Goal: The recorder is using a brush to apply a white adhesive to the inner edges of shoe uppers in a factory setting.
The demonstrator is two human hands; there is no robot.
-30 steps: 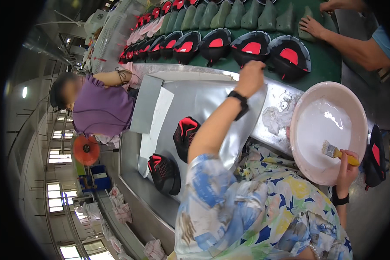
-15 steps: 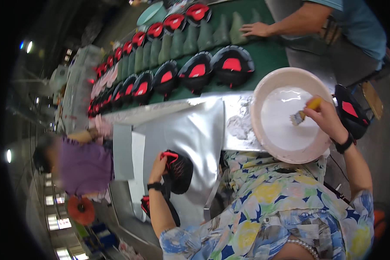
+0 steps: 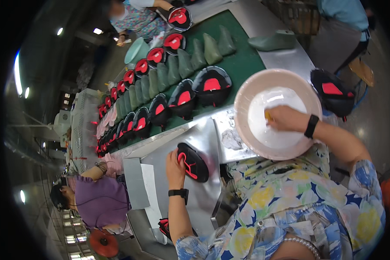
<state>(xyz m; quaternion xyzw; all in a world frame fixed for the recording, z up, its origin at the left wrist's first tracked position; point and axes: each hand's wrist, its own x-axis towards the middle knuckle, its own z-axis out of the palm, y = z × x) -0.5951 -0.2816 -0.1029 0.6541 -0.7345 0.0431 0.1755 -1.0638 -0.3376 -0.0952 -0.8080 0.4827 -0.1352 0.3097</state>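
My left hand grips a black shoe upper with red trim, held over the shiny metal sheet on the bench. A second black and red upper lies partly hidden behind my left forearm. On the right, my right hand is closed round the yellow handle of a brush above a wide pale pink basin. White liquid fills the bottom of that basin. My hand hides the bristles, so whether they touch the liquid cannot be told.
A green conveyor carries rows of black and red uppers and green shoe lasts. One last lies on the metal edge. Another upper sits right of the basin. Co-workers stand left, far and right.
My view has shifted. The upper in my left hand has turned, showing its red-trimmed side. My right hand has lowered the brush over the basin. The right co-worker's hand has left the lasts.
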